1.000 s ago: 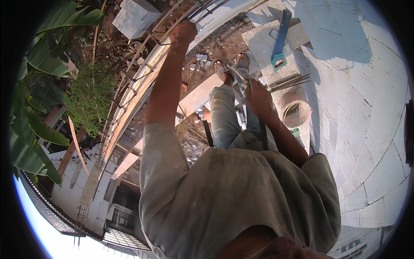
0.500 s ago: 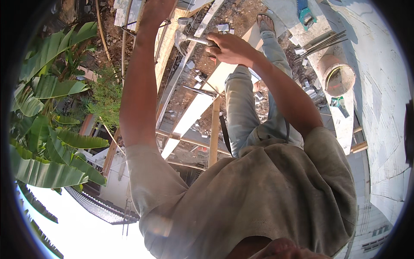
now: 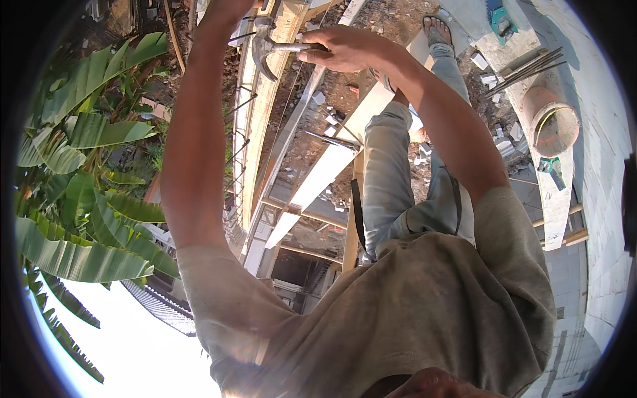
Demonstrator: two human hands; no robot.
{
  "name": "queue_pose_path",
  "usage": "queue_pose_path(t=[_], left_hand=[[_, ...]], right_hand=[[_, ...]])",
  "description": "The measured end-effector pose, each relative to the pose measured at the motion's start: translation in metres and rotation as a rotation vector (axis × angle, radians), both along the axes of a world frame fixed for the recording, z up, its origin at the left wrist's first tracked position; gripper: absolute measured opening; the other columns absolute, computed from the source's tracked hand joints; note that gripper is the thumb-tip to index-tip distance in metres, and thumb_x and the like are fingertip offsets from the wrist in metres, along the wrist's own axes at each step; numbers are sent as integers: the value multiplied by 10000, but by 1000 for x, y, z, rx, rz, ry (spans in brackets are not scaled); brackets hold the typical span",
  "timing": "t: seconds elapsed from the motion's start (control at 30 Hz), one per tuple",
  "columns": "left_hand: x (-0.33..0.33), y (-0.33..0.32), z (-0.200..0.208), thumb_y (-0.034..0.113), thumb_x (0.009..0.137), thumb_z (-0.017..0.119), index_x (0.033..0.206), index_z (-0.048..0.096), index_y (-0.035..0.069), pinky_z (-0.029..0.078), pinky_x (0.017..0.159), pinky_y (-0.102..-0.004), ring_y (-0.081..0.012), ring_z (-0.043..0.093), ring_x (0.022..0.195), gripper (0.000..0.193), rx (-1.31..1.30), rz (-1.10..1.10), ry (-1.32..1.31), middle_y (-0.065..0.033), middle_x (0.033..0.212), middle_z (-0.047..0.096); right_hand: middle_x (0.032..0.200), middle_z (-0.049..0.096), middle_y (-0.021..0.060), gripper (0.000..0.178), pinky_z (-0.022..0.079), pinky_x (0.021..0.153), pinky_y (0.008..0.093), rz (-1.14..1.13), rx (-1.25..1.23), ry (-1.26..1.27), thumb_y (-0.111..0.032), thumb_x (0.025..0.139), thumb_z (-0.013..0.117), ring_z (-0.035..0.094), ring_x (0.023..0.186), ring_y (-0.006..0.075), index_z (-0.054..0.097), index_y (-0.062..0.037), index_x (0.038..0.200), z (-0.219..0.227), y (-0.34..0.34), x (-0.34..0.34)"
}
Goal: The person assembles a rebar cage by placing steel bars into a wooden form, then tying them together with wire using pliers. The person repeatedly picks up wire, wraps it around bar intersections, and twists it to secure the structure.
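Note:
My right hand (image 3: 348, 50) is closed round the handle of a claw hammer (image 3: 263, 48), whose metal head points left with the curved claw hanging down. Just left of the hammer, my left hand (image 3: 233, 8) is cut off by the top edge, so its fingers are mostly hidden. Beneath the hammer head runs a long pale wooden board (image 3: 269, 83). Thin steel bars with bent ties (image 3: 240, 142) lie along the board's left side.
Planks (image 3: 318, 172) cross over rubble-strewn ground. On the right, a scaffold board carries a dirty bucket (image 3: 556, 126), a green-handled tool (image 3: 551, 171) and several steel rods (image 3: 531, 71). A pale wall (image 3: 607, 199) rises beyond. Banana leaves (image 3: 86, 259) crowd the left.
My right hand has raised the hammer slightly and moved it left, nearer my left hand. The view has shifted, so the bucket and boards appear farther right and more steel bars show.

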State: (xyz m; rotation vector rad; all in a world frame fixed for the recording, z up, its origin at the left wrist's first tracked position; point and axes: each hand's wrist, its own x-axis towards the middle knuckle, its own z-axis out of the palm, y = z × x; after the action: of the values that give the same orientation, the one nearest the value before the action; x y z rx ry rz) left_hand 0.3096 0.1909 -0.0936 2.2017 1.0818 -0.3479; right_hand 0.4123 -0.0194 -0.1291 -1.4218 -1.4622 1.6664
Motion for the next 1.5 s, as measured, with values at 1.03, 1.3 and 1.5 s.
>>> queue_pose_path(t=[1.03,1.3,1.5], left_hand=[[0,-13,-4,210,953,274,1028,557,-74,472,849,-542,-502,588,955,408,262,-162,196,-363,979,604],[23,-13,-11,171,951,301,1022,532,-105,479,868,-524,-505,581,983,367,230,-208,192,-363,1014,599],[22,-21,-15,145,952,284,1076,497,-133,495,819,-527,-487,596,952,372,231,-92,149,-359,973,610]], right_hand=[[734,631,162,401,459,577,435,-6,-3,101,-403,970,530,619,610,277,606,-55,1154,14,-26,-14],[765,628,174,388,458,621,449,66,15,17,-388,970,525,620,676,314,608,-20,1061,6,-9,10],[919,672,204,370,527,731,445,299,-2,11,-356,957,544,668,858,310,601,-68,1182,7,-54,-22]])
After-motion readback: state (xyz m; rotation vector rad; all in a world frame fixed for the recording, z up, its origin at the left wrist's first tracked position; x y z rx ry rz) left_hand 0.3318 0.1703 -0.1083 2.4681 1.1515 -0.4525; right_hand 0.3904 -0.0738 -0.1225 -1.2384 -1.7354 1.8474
